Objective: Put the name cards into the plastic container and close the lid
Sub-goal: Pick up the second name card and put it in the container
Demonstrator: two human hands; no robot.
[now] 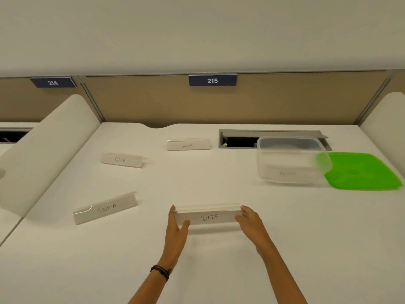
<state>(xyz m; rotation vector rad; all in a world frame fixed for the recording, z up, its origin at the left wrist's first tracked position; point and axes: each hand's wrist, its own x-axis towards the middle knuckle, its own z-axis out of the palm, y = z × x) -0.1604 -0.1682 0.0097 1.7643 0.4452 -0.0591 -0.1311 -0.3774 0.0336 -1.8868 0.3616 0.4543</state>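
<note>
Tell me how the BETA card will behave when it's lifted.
Probably light: the BETA card looks like a thin folded sheet. It likely bends or flattens if squeezed, since the left hand and right hand grip only its ends. Its flat sides should not roll.

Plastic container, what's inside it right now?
One name card lies inside the plastic container, seen through the clear wall; its writing is too blurred to read. Anything beneath it is hidden.

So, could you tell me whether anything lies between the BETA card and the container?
Nothing visible does. The BETA card, held at its ends by the left hand and right hand, has only bare desk up to the container; the green lid lies off, beside it.
</note>
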